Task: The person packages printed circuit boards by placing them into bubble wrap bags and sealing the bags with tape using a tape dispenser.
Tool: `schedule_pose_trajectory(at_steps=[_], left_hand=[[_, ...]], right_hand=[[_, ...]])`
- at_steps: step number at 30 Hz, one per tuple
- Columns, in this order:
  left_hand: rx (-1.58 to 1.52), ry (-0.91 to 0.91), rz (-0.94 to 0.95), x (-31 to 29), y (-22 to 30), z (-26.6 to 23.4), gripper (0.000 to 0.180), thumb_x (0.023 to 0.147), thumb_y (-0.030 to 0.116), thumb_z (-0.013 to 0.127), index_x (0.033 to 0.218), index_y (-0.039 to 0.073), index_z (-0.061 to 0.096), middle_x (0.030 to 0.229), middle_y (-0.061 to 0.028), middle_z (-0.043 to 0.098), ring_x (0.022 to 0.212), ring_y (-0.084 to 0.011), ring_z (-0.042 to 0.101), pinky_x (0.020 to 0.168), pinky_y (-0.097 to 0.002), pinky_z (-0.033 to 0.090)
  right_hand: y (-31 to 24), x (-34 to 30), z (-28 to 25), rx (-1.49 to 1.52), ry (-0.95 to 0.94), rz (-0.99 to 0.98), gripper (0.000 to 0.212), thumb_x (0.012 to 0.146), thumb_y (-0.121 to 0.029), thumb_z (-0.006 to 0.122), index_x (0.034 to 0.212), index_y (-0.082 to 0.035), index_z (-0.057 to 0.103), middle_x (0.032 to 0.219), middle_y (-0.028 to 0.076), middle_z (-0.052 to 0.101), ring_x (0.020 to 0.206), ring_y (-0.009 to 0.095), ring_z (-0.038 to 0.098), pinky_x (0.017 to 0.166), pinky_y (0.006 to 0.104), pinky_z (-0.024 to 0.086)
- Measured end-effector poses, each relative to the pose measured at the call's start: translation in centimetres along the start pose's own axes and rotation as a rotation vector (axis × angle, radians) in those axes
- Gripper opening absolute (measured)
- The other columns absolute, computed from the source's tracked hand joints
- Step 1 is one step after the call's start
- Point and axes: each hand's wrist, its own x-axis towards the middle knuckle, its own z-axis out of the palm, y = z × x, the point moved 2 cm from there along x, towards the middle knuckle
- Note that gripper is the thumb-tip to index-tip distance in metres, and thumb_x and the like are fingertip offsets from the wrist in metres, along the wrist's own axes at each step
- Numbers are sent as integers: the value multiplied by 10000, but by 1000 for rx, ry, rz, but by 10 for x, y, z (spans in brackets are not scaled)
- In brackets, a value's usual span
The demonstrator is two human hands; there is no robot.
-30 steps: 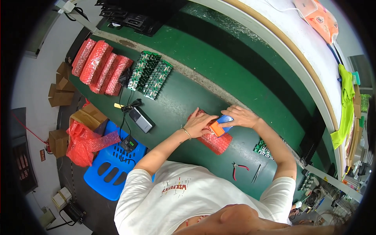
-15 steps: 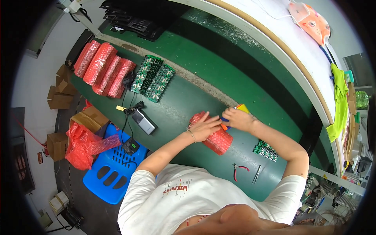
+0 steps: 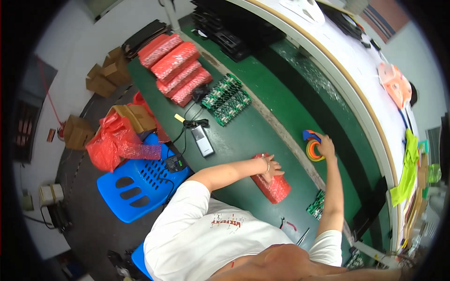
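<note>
A red bubble-wrapped bundle point(image 3: 275, 190) lies on the green table in front of me. My left hand point(image 3: 270, 168) rests on its far end, fingers stretched out over the wrap. Farther right, beyond the pale strip along the table, my right hand point(image 3: 326, 146) grips a tape dispenser point(image 3: 310, 136) with a blue body and a yellow-orange roll. The dispenser is apart from the bundle. Close to my right forearm lies a green circuit board point(image 3: 316, 204). Red-handled cutters point(image 3: 288, 225) and metal tweezers point(image 3: 303, 236) lie near my body.
Several red-wrapped bundles point(image 3: 174, 62) lie at the far left, beside green circuit boards point(image 3: 227, 99). A silver-and-black device point(image 3: 202, 141) with cables sits nearer. A blue stool point(image 3: 136, 185) stands left of the table, near a carton point(image 3: 133, 117) with red bubble wrap point(image 3: 110, 145).
My right hand has moved away from the bundle to the right, carrying the tape dispenser. My left hand stays on the bundle. The whole view has turned.
</note>
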Motion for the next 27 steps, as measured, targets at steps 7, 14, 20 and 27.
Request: schedule_pose_trajectory(at_steps=[7,14,20,27], left_hand=[[295,357,8,-42,24,18,1045,606,549,729,1469,181,270,1471,-175,310,1350,-314,297,1114,-605,104],[-125,432,-284,-90,46,10,1003,636,479,796,1434,115,310,1390,-154,418,1268,-300,403,1076,-538,260],[-1712,623,133,-163,69,28,829,760,400,748,1401,65,342,1277,-136,518,1132,-220,521,959,-363,423],[-1742,1129,88,-270,34,69,740,793,301,743,1368,29,364,1198,-138,567,1044,-179,576,908,-314,470]], right_hand=[[49,-38,92,720,395,245,582,823,-105,646,1364,-25,446,1313,161,536,1163,298,542,981,332,418],[-42,-197,62,1099,446,147,553,914,-220,593,1393,-24,399,1394,174,442,1263,285,436,1041,358,360],[-198,-257,29,1671,72,-198,687,899,-372,615,1430,-53,318,1358,177,453,1200,288,484,957,373,442],[-347,-240,-8,2070,-139,72,549,896,-309,632,1319,-36,414,1165,156,569,931,193,600,793,298,511]])
